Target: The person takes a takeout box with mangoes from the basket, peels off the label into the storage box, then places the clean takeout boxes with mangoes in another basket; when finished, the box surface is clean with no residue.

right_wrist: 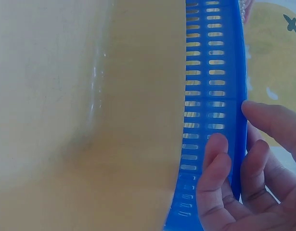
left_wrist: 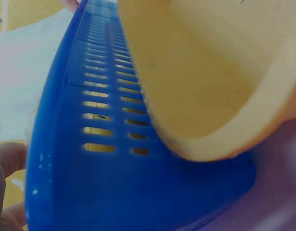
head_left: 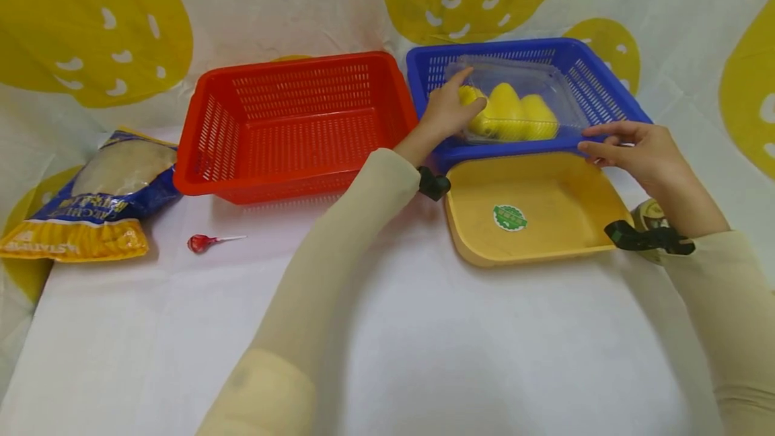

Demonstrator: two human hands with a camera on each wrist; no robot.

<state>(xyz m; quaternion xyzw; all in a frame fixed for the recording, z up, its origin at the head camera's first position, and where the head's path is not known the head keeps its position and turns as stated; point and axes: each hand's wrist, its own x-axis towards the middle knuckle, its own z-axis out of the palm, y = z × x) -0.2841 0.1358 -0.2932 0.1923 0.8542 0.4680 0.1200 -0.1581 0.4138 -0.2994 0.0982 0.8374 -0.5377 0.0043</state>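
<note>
A clear plastic box [head_left: 563, 99] holding several yellow mango-shaped fruits [head_left: 507, 105] sits inside the blue basket [head_left: 611, 96]. My left hand [head_left: 447, 110] lies at the box's left end, thumb and forefinger spread apart over it. In the left wrist view only parts of the left fingers [left_wrist: 10, 156] show, beyond the basket rim. My right hand [head_left: 638, 150] is at the basket's front right corner, fingers loosely bent. The right wrist view has one fingertip [right_wrist: 249, 108] right at the blue rim and other fingers in front of the slotted wall.
A yellow plastic basin [head_left: 545, 204] with a green sticker stands against the blue basket's front. Beside it, a jar [head_left: 650, 214] is partly hidden by the right wrist. A red basket [head_left: 303, 133], a lollipop [head_left: 202, 242] and a blue-and-yellow bag [head_left: 99, 197] are to the left.
</note>
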